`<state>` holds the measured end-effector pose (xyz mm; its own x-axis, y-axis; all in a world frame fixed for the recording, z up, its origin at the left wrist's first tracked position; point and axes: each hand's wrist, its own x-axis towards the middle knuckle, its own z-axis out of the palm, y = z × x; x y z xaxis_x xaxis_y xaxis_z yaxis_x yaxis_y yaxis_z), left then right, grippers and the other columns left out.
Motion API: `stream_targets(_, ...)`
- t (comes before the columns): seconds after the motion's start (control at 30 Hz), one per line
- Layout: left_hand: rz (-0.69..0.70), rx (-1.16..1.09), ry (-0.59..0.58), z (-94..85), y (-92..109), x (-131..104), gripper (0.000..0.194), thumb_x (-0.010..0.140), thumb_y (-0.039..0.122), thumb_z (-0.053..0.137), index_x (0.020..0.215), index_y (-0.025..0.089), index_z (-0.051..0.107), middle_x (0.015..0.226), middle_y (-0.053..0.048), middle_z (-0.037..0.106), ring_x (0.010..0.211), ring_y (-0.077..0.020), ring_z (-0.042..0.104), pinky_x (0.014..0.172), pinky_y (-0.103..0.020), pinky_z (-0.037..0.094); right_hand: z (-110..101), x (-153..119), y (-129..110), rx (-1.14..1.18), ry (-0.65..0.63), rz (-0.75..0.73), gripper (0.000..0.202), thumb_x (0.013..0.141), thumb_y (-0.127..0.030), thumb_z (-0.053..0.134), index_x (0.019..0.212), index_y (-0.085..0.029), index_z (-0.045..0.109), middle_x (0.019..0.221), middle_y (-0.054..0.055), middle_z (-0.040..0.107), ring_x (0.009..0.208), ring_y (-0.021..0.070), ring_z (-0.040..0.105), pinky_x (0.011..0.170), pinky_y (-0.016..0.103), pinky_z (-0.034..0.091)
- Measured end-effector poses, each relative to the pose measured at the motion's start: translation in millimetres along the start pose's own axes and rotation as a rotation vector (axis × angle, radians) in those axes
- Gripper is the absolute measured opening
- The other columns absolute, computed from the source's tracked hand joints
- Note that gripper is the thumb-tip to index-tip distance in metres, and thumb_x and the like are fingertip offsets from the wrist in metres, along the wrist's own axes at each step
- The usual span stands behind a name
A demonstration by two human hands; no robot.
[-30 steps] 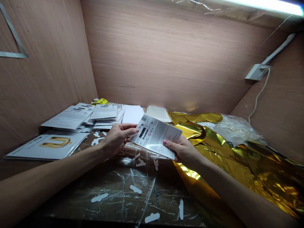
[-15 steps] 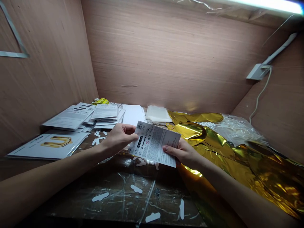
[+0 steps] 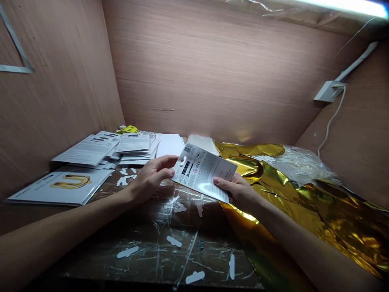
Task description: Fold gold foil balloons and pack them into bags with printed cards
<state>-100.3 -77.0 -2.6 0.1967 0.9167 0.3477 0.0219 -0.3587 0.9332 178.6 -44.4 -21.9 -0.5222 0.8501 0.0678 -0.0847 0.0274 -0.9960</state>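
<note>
A white printed card [image 3: 202, 172] with a barcode and small text is tilted above the middle of the table. My right hand [image 3: 237, 187] grips its right edge, thumb on the printed face. At the card's left end, beside a hang hole, is my left hand [image 3: 154, 176], with thumb and forefinger at the edge; whether they pinch the card is hard to tell. Gold foil [image 3: 273, 194] lies beneath and beyond my right arm. Small white cut-out pieces [image 3: 174, 241] are scattered on the film-covered table [image 3: 146, 263].
Stacks of printed cards [image 3: 88, 150] stand at the back left, with a package showing a gold U [image 3: 39, 190] in front. White sheets [image 3: 170, 145] and a clear plastic bag [image 3: 304, 164] lie along the back. A socket box [image 3: 330, 91] hangs at right.
The card has moved up and slightly right with my right hand, and its hang hole now shows. My left thumb and forefinger are further apart.
</note>
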Motion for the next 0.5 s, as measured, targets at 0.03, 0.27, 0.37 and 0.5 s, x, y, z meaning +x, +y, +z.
stream_targets(0.03, 0.052, 0.069, 0.052, -0.1, 0.7, -1.0, 0.040, 0.084, 0.032, 0.066, 0.121, 0.019, 0.065, 0.125, -0.011, 0.069, 0.116, -0.0285, 0.064, 0.095, -0.036, 0.052, 0.8, 0.4, -0.2, 0.015, 0.012, -0.015, 0.034, 0.081, -0.045, 0.078, 0.089, -0.017, 0.059, 0.059, -0.005, 0.046, 0.043, 0.0062, 0.032, 0.037, 0.022, 0.024)
stream_targets(0.27, 0.255, 0.449, 0.244, 4.7, 7.5, -9.5, 0.016, 0.091, 0.034, 0.066, 0.085, 0.019, 0.066, 0.079, 0.000, 0.067, 0.075, -0.0152, 0.064, 0.076, -0.027, 0.052, 6.9, 1.3, -0.9, 0.050, 0.095, -0.050, 0.035, 0.081, -0.044, 0.079, 0.083, -0.015, 0.059, 0.059, -0.005, 0.047, 0.042, 0.0046, 0.033, 0.038, 0.021, 0.025)
stream_targets(0.37, 0.241, 0.465, 0.182, 7.7, 5.4, -13.2, 0.017, 0.091, 0.033, 0.068, 0.087, 0.018, 0.072, 0.071, -0.001, 0.069, 0.066, -0.0151, 0.065, 0.066, -0.027, 0.052, 8.7, 1.0, -2.4, 0.077, 0.108, -0.034, 0.035, 0.080, -0.044, 0.080, 0.083, -0.014, 0.060, 0.059, -0.005, 0.048, 0.042, 0.0042, 0.034, 0.038, 0.020, 0.025)
stream_targets(0.5, 0.198, 0.411, 0.201, 11.3, 3.2, -16.1, 0.023, 0.090, 0.035, 0.071, 0.104, 0.017, 0.074, 0.070, -0.001, 0.072, 0.059, -0.0148, 0.068, 0.059, -0.026, 0.054, 11.8, 0.3, -6.2, 0.120, 0.131, -0.016, 0.038, 0.077, -0.043, 0.083, 0.083, -0.013, 0.062, 0.061, -0.004, 0.051, 0.042, 0.0029, 0.036, 0.038, 0.019, 0.026)
